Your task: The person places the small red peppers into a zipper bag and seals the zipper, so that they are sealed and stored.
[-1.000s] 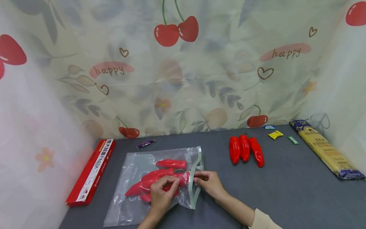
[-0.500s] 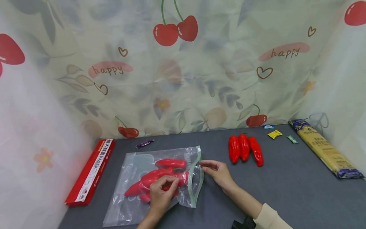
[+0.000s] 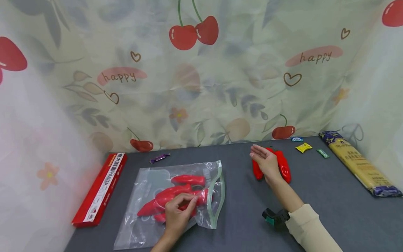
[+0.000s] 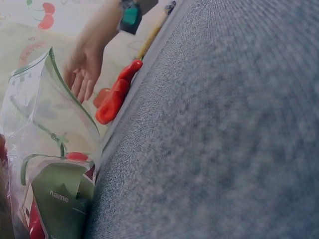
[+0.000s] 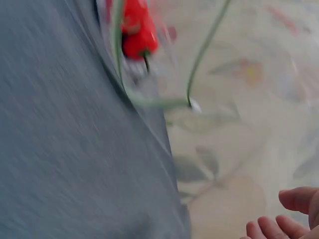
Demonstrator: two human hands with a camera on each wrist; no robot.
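A clear zip bag (image 3: 132, 229) with a pale green zip edge lies on the dark table, its mouth standing apart toward the right. Several red chili peppers (image 3: 189, 180) show through its film. My left hand (image 3: 177, 213) pinches the bag's upper film near the mouth, between thumb and fingers. Over the loose red chili peppers (image 3: 284, 168) on the right, my right hand (image 3: 267, 162) hovers with fingers extended and nothing held; it partly covers them. In the right wrist view, the bag's green zip edge (image 5: 159, 103) stands open, with a pepper (image 5: 142, 42) inside.
A red pasta box (image 3: 99, 190) stands at the left, near a purple wrapped candy (image 3: 159, 158). Blue (image 3: 297, 139), yellow (image 3: 303, 147) and green candies (image 3: 323, 153) lie at the back right, beside a long yellow pasta packet (image 3: 359, 162). A printed cloth hangs behind.
My right hand has let go of the bag's mouth and moved right and away to the loose peppers, its fingers straightening. My left hand keeps its pinch on the bag.
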